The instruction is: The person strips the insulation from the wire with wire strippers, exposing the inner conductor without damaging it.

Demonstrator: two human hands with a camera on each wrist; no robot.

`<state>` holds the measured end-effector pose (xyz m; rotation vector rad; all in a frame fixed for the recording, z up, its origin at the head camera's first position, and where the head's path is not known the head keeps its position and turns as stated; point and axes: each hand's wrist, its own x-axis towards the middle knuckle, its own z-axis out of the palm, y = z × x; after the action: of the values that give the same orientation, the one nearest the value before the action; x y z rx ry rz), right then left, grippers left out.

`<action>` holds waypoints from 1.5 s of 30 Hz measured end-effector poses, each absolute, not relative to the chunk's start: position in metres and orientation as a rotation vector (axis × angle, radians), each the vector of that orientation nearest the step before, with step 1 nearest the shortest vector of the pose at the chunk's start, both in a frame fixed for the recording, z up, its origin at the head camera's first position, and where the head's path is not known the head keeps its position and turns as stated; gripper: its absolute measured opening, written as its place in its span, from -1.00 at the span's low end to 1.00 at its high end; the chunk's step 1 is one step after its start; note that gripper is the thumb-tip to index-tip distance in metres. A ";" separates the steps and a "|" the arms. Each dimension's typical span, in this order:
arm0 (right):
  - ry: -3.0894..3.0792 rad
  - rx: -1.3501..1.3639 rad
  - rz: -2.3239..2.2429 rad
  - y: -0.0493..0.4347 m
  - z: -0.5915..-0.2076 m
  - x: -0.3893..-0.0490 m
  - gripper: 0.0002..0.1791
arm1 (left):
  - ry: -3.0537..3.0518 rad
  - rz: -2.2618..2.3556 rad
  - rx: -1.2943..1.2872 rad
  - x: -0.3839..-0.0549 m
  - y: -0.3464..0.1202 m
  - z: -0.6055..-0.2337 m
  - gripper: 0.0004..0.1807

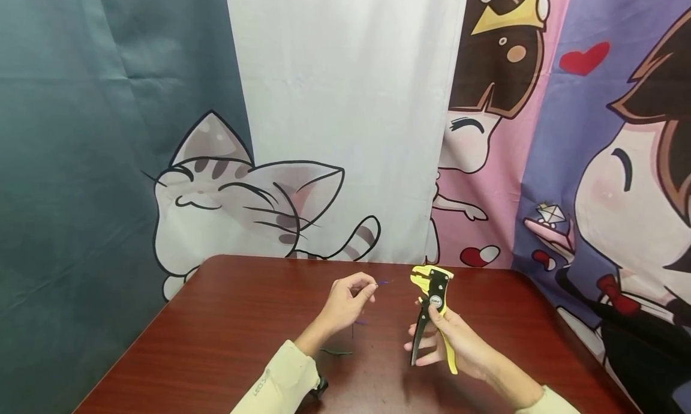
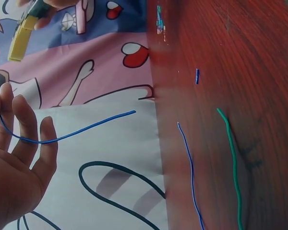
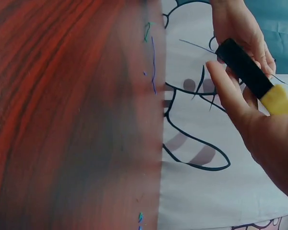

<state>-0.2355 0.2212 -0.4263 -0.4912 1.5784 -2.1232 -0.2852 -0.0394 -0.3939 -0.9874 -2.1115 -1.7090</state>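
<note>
Between the thumb and fingertips of my left hand (image 1: 347, 300) is a thin blue wire (image 2: 93, 128). One end of it points toward the right in the head view, while in the left wrist view its tail curves across the fingers. My right hand (image 1: 464, 345) grips a wire stripper (image 1: 438, 287) with yellow and black parts, held upright above the table. The thumb lies near its round pivot, and several fingers reach around the black handle. The stripper's jaws point up, with a visible gap from the blue wire in the head view.
On the reddish-brown table (image 1: 216, 330) lie a second blue wire (image 2: 191, 163), a green wire (image 2: 234, 163) and a short blue piece (image 2: 197, 76). Small blue and green scraps (image 2: 160, 24) sit farther off. A printed cartoon curtain (image 1: 351, 102) hangs behind the table's far edge.
</note>
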 end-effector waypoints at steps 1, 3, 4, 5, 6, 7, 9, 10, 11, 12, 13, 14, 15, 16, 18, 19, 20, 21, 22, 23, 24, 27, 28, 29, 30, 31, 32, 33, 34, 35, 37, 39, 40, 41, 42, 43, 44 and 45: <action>1.612 -0.480 -2.119 0.221 -0.426 -0.235 -0.68 | -2.110 -1.713 -0.984 -0.285 -0.039 -0.394 -0.93; 1.662 -0.482 -2.101 0.222 -0.425 -0.234 -0.59 | -2.112 -1.717 -0.974 -0.286 -0.040 -0.395 -0.93; 1.673 -0.506 -2.091 0.223 -0.426 -0.234 -0.50 | -2.114 -1.717 -0.972 -0.286 -0.040 -0.395 -0.93; 1.679 -0.544 -2.079 0.225 -0.427 -0.233 -0.41 | -2.116 -1.717 -0.971 -0.286 -0.040 -0.395 -0.93; 1.669 -0.585 -2.070 0.228 -0.428 -0.233 -0.33 | -2.120 -1.714 -0.971 -0.286 -0.040 -0.395 -0.93; 1.655 -0.622 -2.060 0.230 -0.429 -0.234 -0.27 | -2.123 -1.710 -0.973 -0.286 -0.040 -0.395 -0.93; 1.629 -0.684 -2.032 0.234 -0.432 -0.234 -0.20 | -2.128 -1.702 -0.979 -0.286 -0.040 -0.395 -0.93; 1.613 -0.701 -2.019 0.236 -0.432 -0.235 -0.19 | -2.130 -1.699 -0.983 -0.286 -0.040 -0.395 -0.93; 1.605 -0.704 -2.005 0.236 -0.433 -0.235 -0.20 | -2.132 -1.698 -0.985 -0.286 -0.040 -0.395 -0.93; 1.604 -0.700 -1.994 0.236 -0.433 -0.235 -0.23 | -2.134 -1.695 -0.987 -0.286 -0.041 -0.395 -0.93; 1.611 -0.688 -1.985 0.235 -0.432 -0.236 -0.25 | -2.134 -1.698 -0.987 -0.286 -0.041 -0.395 -0.93; 1.616 -0.674 -1.980 0.234 -0.431 -0.236 -0.29 | -2.135 -1.703 -0.985 -0.286 -0.041 -0.394 -0.93; 1.620 -0.656 -1.978 0.233 -0.430 -0.237 -0.35 | -2.136 -1.706 -0.984 -0.286 -0.041 -0.394 -0.93; 1.629 -0.638 -1.981 0.231 -0.428 -0.237 -0.41 | -2.138 -1.707 -0.982 -0.287 -0.041 -0.393 -0.93; 1.657 -0.604 -1.989 0.228 -0.425 -0.237 -0.53 | -2.145 -1.706 -0.979 -0.287 -0.041 -0.393 -0.93; 1.671 -0.588 -1.992 0.227 -0.423 -0.238 -0.59 | -2.148 -1.707 -0.980 -0.287 -0.041 -0.393 -0.93; 1.676 -0.572 -1.996 0.227 -0.422 -0.238 -0.63 | -2.152 -1.704 -0.982 -0.287 -0.041 -0.393 -0.93; 1.671 -0.556 -2.007 0.226 -0.421 -0.238 -0.66 | -2.155 -1.703 -0.983 -0.287 -0.041 -0.392 -0.93; 1.654 -0.539 -2.024 0.227 -0.420 -0.238 -0.66 | -2.159 -1.704 -0.985 -0.287 -0.041 -0.392 -0.92; 1.631 -0.524 -2.044 0.228 -0.419 -0.238 -0.65 | -2.161 -1.705 -0.986 -0.287 -0.041 -0.392 -0.92; 1.608 -0.514 -2.064 0.229 -0.419 -0.238 -0.63 | -2.162 -1.710 -0.990 -0.287 -0.041 -0.392 -0.92; 1.491 -0.519 -2.126 0.235 -0.417 -0.239 -0.59 | -2.163 -1.717 -0.983 -0.287 -0.042 -0.392 -0.92; 1.453 -0.530 -2.143 0.237 -0.417 -0.240 -0.59 | -2.164 -1.716 -0.982 -0.287 -0.042 -0.391 -0.92; 1.424 -0.549 -2.155 0.238 -0.417 -0.241 -0.60 | -2.164 -1.716 -0.979 -0.287 -0.041 -0.391 -0.92; 1.399 -0.575 -2.163 0.239 -0.417 -0.242 -0.61 | -2.164 -1.718 -0.976 -0.287 -0.041 -0.391 -0.93; 1.379 -0.604 -2.168 0.240 -0.418 -0.243 -0.61 | -2.162 -1.720 -0.973 -0.287 -0.041 -0.390 -0.93; 1.364 -0.629 -2.169 0.240 -0.419 -0.244 -0.60 | -2.160 -1.722 -0.974 -0.287 -0.040 -0.390 -0.93; 1.353 -0.653 -2.169 0.240 -0.420 -0.245 -0.58 | -2.159 -1.724 -0.976 -0.288 -0.040 -0.390 -0.93; 1.349 -0.686 -2.167 0.240 -0.421 -0.245 -0.57 | -2.157 -1.726 -0.978 -0.287 -0.039 -0.390 -0.93; 1.338 -0.722 -2.160 0.239 -0.422 -0.246 -0.54 | -2.154 -1.728 -0.979 -0.287 -0.039 -0.390 -0.93; 1.310 -0.771 -2.136 0.237 -0.423 -0.245 -0.51 | -2.152 -1.727 -0.983 -0.287 -0.038 -0.390 -0.93; 1.256 -0.800 -2.121 0.235 -0.423 -0.244 -0.50 | -2.151 -1.723 -0.981 -0.287 -0.038 -0.391 -0.92; 1.235 -0.811 -2.116 0.234 -0.423 -0.243 -0.49 | -2.149 -1.723 -0.977 -0.287 -0.038 -0.391 -0.92; 1.219 -0.811 -2.115 0.234 -0.422 -0.243 -0.49 | -2.145 -1.727 -0.975 -0.287 -0.038 -0.391 -0.92; 1.216 -0.807 -2.115 0.233 -0.421 -0.242 -0.49 | -2.143 -1.731 -0.972 -0.287 -0.038 -0.391 -0.91; 1.219 -0.805 -2.121 0.232 -0.421 -0.242 -0.50 | -2.139 -1.736 -0.971 -0.287 -0.038 -0.392 -0.91; 1.234 -0.804 -2.127 0.231 -0.420 -0.242 -0.51 | -2.137 -1.740 -0.972 -0.287 -0.037 -0.392 -0.91; 1.259 -0.806 -2.129 0.231 -0.420 -0.241 -0.52 | -2.135 -1.745 -0.976 -0.287 -0.037 -0.392 -0.91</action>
<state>-0.2414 0.2307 -0.4202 -0.8056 1.2586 -2.1294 -0.2873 -0.0373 -0.3919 -0.9759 -2.1351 -1.7453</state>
